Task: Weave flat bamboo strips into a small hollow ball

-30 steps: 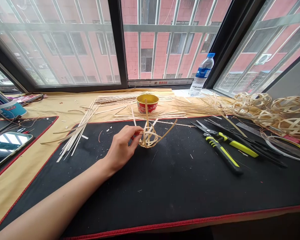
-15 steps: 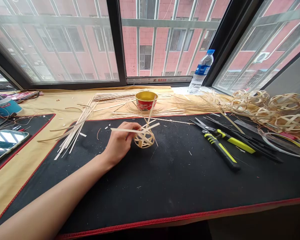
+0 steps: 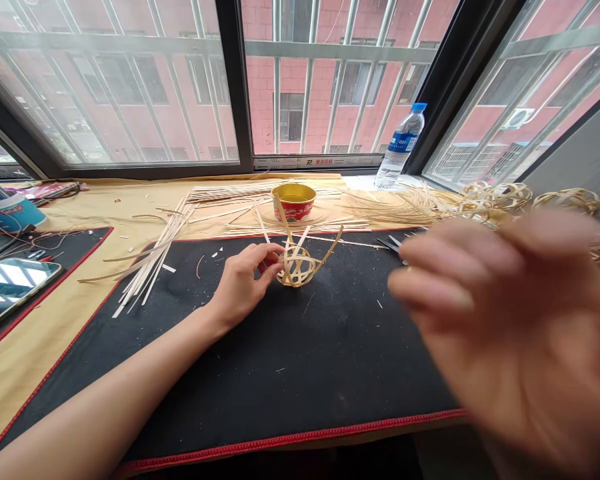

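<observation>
My left hand (image 3: 250, 273) pinches the left side of a small, partly woven bamboo-strip ball (image 3: 296, 268) between thumb and fingertips. Several loose strip ends stick up and outward from the ball, which rests on or just above the black mat (image 3: 310, 373). Close to the camera on the right, my right hand (image 3: 510, 327) is raised and blurred, its fingers bent. Whether anything is between those fingers cannot be made out. Behind the right hand, only the tips of the black shears (image 3: 391, 245) show.
A red and gold bowl (image 3: 293, 200) stands behind the ball. Loose bamboo strips (image 3: 153, 257) lie to the left, with more along the back. Finished woven balls (image 3: 500, 197) sit at the back right near a water bottle (image 3: 401, 147). A phone (image 3: 17, 287) lies far left.
My right hand has come into view from the right, covering the shears. The ball has turned in my left hand, and its loose strip ends now point in other directions.
</observation>
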### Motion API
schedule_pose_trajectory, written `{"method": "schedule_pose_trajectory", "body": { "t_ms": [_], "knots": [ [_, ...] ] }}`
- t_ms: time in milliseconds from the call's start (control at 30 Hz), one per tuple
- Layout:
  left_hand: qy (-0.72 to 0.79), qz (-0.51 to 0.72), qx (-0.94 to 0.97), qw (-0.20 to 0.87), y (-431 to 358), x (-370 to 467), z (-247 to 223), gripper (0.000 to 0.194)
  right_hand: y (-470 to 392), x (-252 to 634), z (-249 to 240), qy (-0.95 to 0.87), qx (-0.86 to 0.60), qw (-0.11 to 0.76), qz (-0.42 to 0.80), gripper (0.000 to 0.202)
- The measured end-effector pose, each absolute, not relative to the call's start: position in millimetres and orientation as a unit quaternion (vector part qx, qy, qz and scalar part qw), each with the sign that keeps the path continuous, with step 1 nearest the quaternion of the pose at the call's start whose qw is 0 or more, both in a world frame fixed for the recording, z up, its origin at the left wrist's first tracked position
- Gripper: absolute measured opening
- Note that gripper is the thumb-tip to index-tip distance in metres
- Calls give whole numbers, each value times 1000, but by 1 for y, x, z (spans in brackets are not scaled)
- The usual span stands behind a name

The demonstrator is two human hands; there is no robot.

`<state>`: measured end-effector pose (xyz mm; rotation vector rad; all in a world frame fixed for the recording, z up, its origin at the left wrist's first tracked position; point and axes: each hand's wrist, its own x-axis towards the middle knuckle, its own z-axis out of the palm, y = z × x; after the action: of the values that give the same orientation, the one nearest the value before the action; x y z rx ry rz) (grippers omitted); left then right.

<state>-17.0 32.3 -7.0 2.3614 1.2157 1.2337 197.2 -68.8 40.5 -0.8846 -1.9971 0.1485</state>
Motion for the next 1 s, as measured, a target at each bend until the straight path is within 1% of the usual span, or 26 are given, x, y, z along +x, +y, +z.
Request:
{"method": "schedule_pose_trajectory", "body": {
  "t_ms": [67,100,133,167,233,300,367,400,500,600,700,800,933,1000],
  "knots": [
    [412,420,801,110,33,-17,-8,19,-37,207,70,-667,-356,624,201,19],
    [413,420,800,111,33,-18,-8,20,-18,215,78,-603,-339,676,255,16],
    [413,420,800,111,33,-18,-8,19,2,223,80,-556,-334,700,299,14],
    [414,420,800,110,33,-18,-9,19,21,230,78,-527,-335,705,336,10],
    [415,419,800,109,33,-18,-9,18,51,241,63,-493,-362,675,412,13],
    [417,418,799,112,32,-18,-9,19,67,242,41,-472,-390,632,475,23],
    [415,417,800,117,30,-18,-8,21,69,235,20,-482,-414,582,507,31],
    [414,417,801,118,29,-18,-8,21,67,230,12,-503,-432,539,520,35],
    [407,415,807,107,27,-18,-5,19,60,215,-3,-587,-437,448,513,33],
    [404,405,815,87,26,-19,-2,18,57,208,-5,-651,-418,389,500,28],
    [408,409,810,95,24,-17,-2,16,54,208,-2,-679,-402,362,496,28],
    [410,422,797,135,22,-15,-2,15,49,206,3,-698,-384,353,490,26],
    [393,438,794,153,20,-12,-4,14,43,202,3,-711,-380,360,470,18],
    [389,435,797,153,20,-12,-5,15,43,201,2,-700,-381,369,477,19]
  ]
}}
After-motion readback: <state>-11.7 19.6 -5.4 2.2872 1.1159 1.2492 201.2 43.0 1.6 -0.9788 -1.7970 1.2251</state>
